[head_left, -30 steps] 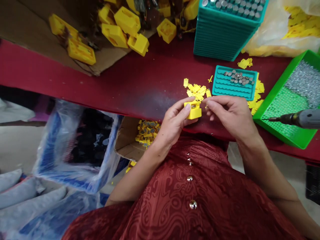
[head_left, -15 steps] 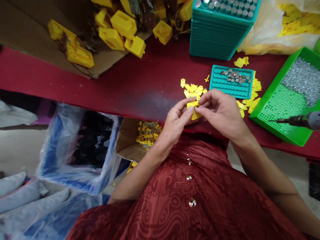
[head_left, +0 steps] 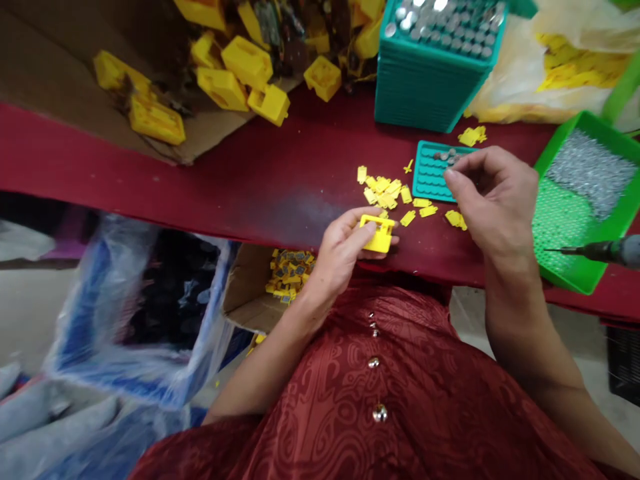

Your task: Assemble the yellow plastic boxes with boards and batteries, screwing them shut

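My left hand (head_left: pixel 345 241) grips a small yellow plastic case (head_left: pixel 379 235) between thumb and fingers, its hollowed side with openings facing up. Over the right part of a shallow teal tray (head_left: pixel 429 180) is my right hand (head_left: pixel 500 193), thumb and forefinger brought together; whatever is between the tips is too small to make out. Several button cells (head_left: pixel 444 157) lie in the tray's upper row, and the hand hides the rest. Between the case and the tray, small flat yellow covers (head_left: pixel 385 190) are scattered on the red tabletop (head_left: pixel 280 180).
Behind the tray rises a stack of teal trays (head_left: pixel 430 93) topped with button cells. To the right are a green basket of screws (head_left: pixel 585 167), a power screwdriver (head_left: pixel 605 251) and a plastic bag (head_left: pixel 520 80). A cardboard box (head_left: pixel 210 130) holds yellow cases at upper left.
My right hand has left the yellow case and moved right, over the teal tray. The left hand keeps the case, now lower and turned with its openings showing.
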A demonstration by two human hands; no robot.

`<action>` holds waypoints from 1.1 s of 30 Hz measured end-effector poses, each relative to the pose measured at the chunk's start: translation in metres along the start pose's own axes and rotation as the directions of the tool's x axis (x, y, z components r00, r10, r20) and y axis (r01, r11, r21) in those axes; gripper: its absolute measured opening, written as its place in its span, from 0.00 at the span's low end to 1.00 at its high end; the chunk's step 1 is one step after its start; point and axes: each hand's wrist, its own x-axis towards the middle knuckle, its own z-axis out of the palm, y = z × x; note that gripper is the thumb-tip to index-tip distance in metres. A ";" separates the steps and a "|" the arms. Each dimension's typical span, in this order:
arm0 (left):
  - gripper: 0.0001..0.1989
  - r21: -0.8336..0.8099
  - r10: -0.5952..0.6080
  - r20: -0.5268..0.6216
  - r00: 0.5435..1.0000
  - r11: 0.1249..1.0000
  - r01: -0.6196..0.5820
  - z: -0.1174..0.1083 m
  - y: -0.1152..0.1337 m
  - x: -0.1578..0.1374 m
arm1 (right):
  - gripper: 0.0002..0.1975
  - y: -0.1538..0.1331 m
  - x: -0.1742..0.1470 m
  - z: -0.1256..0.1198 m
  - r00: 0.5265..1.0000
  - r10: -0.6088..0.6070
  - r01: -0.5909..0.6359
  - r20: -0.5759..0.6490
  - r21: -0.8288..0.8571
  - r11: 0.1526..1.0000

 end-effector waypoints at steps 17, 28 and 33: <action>0.18 -0.095 0.001 0.016 1.000 0.995 0.001 -0.007 0.003 0.004 | 0.06 0.092 0.080 0.038 0.998 -0.047 0.028 -0.041 -0.380 0.925; 0.22 -0.120 0.062 -0.030 0.998 0.991 -0.065 0.001 -0.006 0.010 | 0.04 -0.028 -0.016 0.023 0.988 -0.054 0.045 0.143 0.060 0.997; 0.23 -0.057 0.115 0.012 0.993 0.992 -0.114 0.008 -0.011 0.009 | 0.04 -0.034 -0.041 0.039 0.987 -0.016 -0.009 0.158 0.152 0.988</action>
